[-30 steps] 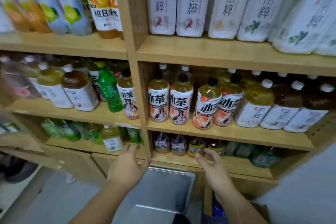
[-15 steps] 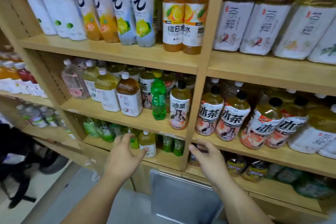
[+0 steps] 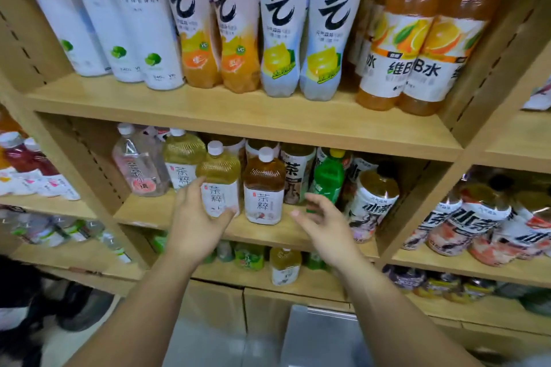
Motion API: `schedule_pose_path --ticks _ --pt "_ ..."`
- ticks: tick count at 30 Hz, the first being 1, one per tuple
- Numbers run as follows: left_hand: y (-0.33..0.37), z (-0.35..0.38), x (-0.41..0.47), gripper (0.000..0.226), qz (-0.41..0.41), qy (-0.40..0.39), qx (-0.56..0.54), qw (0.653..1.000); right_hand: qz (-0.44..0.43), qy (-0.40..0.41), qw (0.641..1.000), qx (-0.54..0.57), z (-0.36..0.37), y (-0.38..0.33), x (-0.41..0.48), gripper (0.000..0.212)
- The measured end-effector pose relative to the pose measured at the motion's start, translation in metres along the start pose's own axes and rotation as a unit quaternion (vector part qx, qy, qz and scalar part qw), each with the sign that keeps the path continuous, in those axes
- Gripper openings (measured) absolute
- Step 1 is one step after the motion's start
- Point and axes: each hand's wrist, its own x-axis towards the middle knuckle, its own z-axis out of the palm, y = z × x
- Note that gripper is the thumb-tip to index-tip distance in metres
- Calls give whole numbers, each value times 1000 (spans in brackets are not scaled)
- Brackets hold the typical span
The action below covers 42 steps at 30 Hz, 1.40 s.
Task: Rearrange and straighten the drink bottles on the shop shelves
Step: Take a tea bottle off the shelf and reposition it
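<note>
On the middle wooden shelf stand tea bottles with white caps. My left hand grips the yellow-green tea bottle low on its white label, thumb on one side and fingers on the other. Just to its right stands a brown tea bottle, upright and untouched. My right hand hovers with spread, relaxed fingers in front of a green soda bottle and holds nothing. A black-capped iced tea bottle leans at the shelf's right end.
The upper shelf carries tall white, orange, blue and vitamin-water bottles. A pale pink bottle stands at the left of the middle shelf. Lower shelves hold small bottles. The right bay has several iced tea bottles. A grey bin sits below.
The view swung left and up. Both hands rose from the bottom shelf edge to the middle shelf. My left hand took hold of the yellow-green tea bottle.
</note>
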Motion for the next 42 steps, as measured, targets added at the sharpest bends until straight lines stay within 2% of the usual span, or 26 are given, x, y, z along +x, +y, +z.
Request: schedule_pose_path --ticks 3,5,9,11,15,17,22,26,31,35,42 --pt "-6 -3 28 94 21 -5 -5 1000 -21 14 999 -31 15 -19 24 65" --pt "-10 -5 45 93 10 -22 2 1000 -30 17 998 -59 25 -30 38 61" --pt "-14 -2 69 66 20 -64 34 997 -55 25 996 -71 42 -43 60 43" --pt "-16 0 75 65 27 -84 41 995 -84 24 992 -92 50 -44 67 53" --pt "-22 1 84 70 31 -95 19 995 -99 41 984 -142 57 -37 75 91" --pt "-24 -2 89 75 34 -101 11 994 -95 46 983 -151 55 -36 77 96" --pt "-33 -6 91 91 39 -126 -52 990 -74 28 989 -125 54 -30 75 84" --pt "-40 -9 93 93 59 -147 -29 987 -74 22 987 -142 53 -30 72 84" --pt "-50 -13 84 80 83 -130 -60 986 -64 37 983 -169 57 -27 66 86" --pt "-50 -10 73 81 85 -121 -61 987 -80 45 980 -176 61 -24 56 82" --pt "-49 -1 47 78 78 -54 -129 987 -100 53 991 -72 52 -25 23 78"
